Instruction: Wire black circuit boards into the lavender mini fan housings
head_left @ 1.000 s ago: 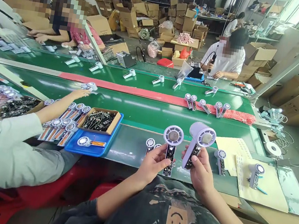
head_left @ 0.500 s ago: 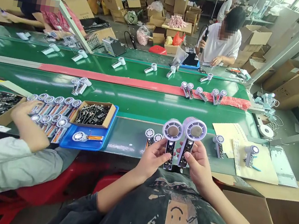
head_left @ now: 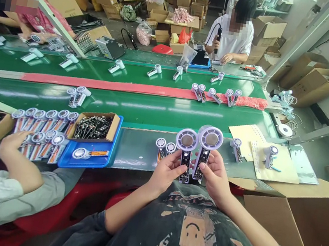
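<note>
Straightened from its earlier tilt, the right fan (head_left: 210, 140) now stands upright just beside the left fan (head_left: 186, 140), heads nearly touching. Left hand (head_left: 167, 172) and right hand (head_left: 214, 175) each clench one fan's circuit-board handle (head_left: 197, 165), fingers wrapped around it, both fans held above the green belt (head_left: 133, 160).

Your handheld fans (head_left: 199, 139): lilac-white housings, grey centres, black PCBs (head_left: 185, 166). Your tee (head_left: 149, 216): faded charcoal w/ tan smiley patch (head_left: 193, 235). Belt (head_left: 141, 111) green w/ red stripe (head_left: 95, 83); tray (head_left: 89, 164) bright blue.
</note>
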A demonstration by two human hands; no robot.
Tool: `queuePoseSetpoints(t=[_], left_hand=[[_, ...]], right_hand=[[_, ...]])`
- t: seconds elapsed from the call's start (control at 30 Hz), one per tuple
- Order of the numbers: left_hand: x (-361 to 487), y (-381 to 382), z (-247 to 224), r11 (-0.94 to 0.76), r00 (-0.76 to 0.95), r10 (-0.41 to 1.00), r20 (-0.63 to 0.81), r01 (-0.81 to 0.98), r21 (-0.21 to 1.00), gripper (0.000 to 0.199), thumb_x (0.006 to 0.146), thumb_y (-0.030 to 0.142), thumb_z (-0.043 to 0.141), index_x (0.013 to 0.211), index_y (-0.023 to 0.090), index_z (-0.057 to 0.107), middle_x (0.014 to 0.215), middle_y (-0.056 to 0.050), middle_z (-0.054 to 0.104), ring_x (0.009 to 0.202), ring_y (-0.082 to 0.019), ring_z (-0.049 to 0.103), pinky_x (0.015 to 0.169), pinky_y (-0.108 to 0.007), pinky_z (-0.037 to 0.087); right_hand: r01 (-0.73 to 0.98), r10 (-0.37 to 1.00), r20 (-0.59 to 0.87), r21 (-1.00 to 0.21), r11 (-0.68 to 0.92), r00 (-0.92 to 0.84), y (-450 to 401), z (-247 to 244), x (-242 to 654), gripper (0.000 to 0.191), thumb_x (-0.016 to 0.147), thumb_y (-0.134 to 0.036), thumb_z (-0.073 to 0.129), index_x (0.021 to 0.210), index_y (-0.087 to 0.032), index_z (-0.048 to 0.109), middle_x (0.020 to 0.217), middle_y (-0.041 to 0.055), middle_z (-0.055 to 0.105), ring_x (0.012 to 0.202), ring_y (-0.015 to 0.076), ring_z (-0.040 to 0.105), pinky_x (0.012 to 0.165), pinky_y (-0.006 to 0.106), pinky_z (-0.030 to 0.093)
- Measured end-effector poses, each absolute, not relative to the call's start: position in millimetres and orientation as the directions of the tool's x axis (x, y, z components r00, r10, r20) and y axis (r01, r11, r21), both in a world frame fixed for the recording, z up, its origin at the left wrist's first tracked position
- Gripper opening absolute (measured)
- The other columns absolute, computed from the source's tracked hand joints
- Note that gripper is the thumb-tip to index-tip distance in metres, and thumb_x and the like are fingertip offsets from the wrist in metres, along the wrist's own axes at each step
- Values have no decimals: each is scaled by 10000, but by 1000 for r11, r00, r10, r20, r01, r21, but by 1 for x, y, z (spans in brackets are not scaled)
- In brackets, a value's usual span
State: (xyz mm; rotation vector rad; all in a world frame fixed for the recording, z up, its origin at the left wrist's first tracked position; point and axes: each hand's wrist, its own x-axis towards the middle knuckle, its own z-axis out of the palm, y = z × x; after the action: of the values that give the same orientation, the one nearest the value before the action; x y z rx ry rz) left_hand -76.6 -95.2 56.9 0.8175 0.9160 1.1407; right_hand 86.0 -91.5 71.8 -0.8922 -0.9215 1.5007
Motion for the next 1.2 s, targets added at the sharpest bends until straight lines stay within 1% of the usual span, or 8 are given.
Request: queuePoseSetpoints(t=[0.13, 0.23, 0.33, 0.6, 0.83, 1.03, 1.2], left_hand=[[-76, -98, 60, 217, 165, 973, -162, -408, 887, 533, 705, 365, 836, 1184, 196, 674, 1153, -92, 728, 966, -234, 707, 919, -362, 539], [-77, -99, 63, 204, 167, 975, -146, -414, 887, 513, 708, 370, 833, 1164, 190, 683, 1160, -96, 725, 1022, -257, 698, 982, -394, 515], [-77, -99, 65, 191, 160, 978, -137, -406, 893, 511, 704, 377, 834, 1152, 180, 686, 1165, -103, 723, 1059, -277, 687, 1007, -417, 501], [-78, -100, 67, 188, 164, 978, -129, -423, 886, 529, 703, 376, 836, 1171, 190, 675, 1155, -100, 727, 1038, -273, 696, 994, -421, 513], [-77, -99, 64, 194, 169, 976, -134, -419, 887, 532, 706, 367, 833, 1178, 181, 670, 1168, -102, 723, 1020, -259, 700, 976, -398, 521], [-76, -98, 63, 196, 174, 975, -136, -398, 896, 517, 709, 372, 829, 1166, 182, 677, 1152, -98, 729, 1007, -253, 700, 943, -378, 533], [-77, -99, 64, 190, 162, 977, -137, -381, 905, 516, 711, 373, 829, 1169, 187, 679, 1148, -91, 731, 958, -228, 707, 878, -331, 547]], right_hand=[[-418, 992, -40, -904, -86, -119, -92, 72, 85, 539, 771, -411, 794, 1201, -298, 490, 1119, 41, 673, 1032, 246, 670, 874, 451, 571], [-413, 991, -24, -908, -78, -135, -93, 75, 84, 521, 776, -409, 787, 1196, -296, 499, 1126, 45, 676, 1019, 241, 673, 863, 440, 573], [-418, 989, -14, -905, -76, -149, -94, 77, 84, 508, 781, -398, 784, 1194, -295, 505, 1129, 43, 674, 1012, 233, 673, 862, 432, 572], [-434, 989, -10, -898, -73, -145, -94, 76, 82, 515, 781, -390, 788, 1198, -293, 502, 1105, 38, 674, 983, 229, 678, 872, 434, 566], [-468, 992, -21, -880, -77, -124, -95, 73, 82, 504, 778, -368, 798, 1185, -297, 509, 1085, 19, 672, 956, 213, 684, 877, 421, 565], [-460, 993, -42, -884, -89, -112, -96, 70, 83, 498, 780, -374, 796, 1180, -299, 508, 1072, 14, 680, 899, 201, 690, 860, 411, 569], [-460, 993, -41, -884, -86, -107, -97, 69, 82, 524, 767, -377, 804, 1197, -294, 515, 1116, 37, 678, 977, 225, 677, 936, 450, 541]])
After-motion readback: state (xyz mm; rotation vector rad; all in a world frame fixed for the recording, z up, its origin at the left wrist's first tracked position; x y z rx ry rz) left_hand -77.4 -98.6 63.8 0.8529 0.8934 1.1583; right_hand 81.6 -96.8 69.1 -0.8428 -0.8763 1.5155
